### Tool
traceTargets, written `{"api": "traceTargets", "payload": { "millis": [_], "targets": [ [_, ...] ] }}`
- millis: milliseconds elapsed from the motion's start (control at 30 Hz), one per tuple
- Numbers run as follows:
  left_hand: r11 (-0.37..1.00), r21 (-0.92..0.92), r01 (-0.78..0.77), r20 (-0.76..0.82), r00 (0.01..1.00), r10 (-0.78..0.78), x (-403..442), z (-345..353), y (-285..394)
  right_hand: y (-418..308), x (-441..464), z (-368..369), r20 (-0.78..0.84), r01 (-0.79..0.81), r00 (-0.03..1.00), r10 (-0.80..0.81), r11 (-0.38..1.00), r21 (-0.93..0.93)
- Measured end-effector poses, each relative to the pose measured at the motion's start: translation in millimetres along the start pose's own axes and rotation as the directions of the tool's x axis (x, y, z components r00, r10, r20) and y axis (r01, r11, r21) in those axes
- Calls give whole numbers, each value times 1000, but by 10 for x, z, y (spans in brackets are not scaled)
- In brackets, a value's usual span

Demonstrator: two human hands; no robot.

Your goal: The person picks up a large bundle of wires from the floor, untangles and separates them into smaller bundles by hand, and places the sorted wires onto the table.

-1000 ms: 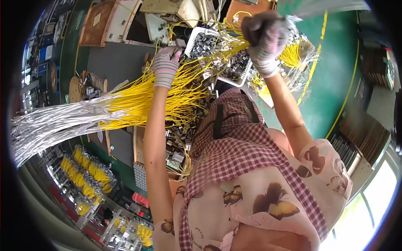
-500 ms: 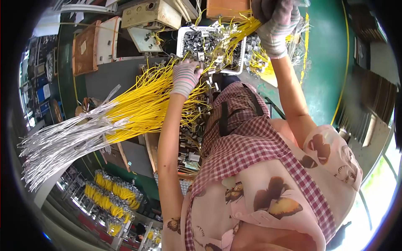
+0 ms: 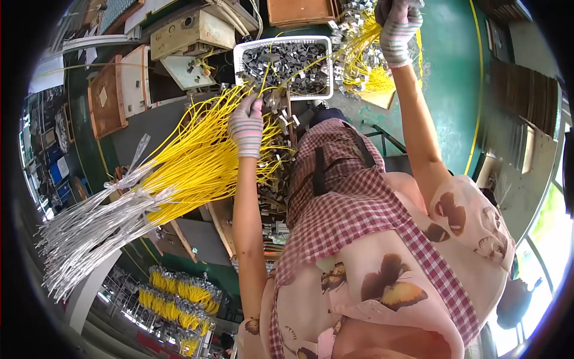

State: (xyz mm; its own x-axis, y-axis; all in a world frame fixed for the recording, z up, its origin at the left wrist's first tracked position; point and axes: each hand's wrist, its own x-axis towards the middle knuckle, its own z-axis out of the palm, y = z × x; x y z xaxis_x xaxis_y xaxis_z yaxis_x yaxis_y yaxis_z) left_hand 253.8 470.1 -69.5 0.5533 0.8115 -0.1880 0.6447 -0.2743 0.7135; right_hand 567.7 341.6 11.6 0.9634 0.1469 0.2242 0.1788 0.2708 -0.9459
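My left hand (image 3: 246, 127), in a striped knit glove, is closed at the connector ends of a large bundle of yellow wires (image 3: 200, 164). A yellow wire (image 3: 261, 84) rises from its fingertips. The bundle's far end is wrapped in clear plastic with silvery-white strands (image 3: 89, 230). At the top edge my right hand (image 3: 399, 36), gloved too, is closed around a smaller bunch of yellow wires (image 3: 363, 43); its fingertips are partly cut off. Between the hands stands a white plastic basket (image 3: 330, 72) with many small grey and black parts (image 3: 293, 63).
Beyond the basket, more yellow wires (image 3: 378, 81) with small metal ends lie on a board. A beige metal box (image 3: 191, 36) and an orange-brown tray (image 3: 302, 12) are at the back. Racks of yellow wires (image 3: 179, 293) stand at lower left. A person's dark head shape (image 3: 514, 302) shows at right.
My right hand has moved right relative to the basket, and its bunch of wires now hangs to the basket's right instead of over it. The view has shifted slightly; my left hand stays by the large bundle.
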Motion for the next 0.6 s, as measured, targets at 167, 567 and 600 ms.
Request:
{"api": "traceTargets", "payload": {
  "millis": [167,567,600],
  "targets": [
    [965,240,109,16,993,-116,150,38,191,-183,-381,61,155,-62,986,65,998,-20],
    [862,455,224,-38,972,-232,97,98,-37,-748,-762,727,762,-356,639,101,918,177],
    [864,439,247,-60,967,-246,145,108,-19,-774,-774,787,794,-379,604,60,899,220]
  ]
}}
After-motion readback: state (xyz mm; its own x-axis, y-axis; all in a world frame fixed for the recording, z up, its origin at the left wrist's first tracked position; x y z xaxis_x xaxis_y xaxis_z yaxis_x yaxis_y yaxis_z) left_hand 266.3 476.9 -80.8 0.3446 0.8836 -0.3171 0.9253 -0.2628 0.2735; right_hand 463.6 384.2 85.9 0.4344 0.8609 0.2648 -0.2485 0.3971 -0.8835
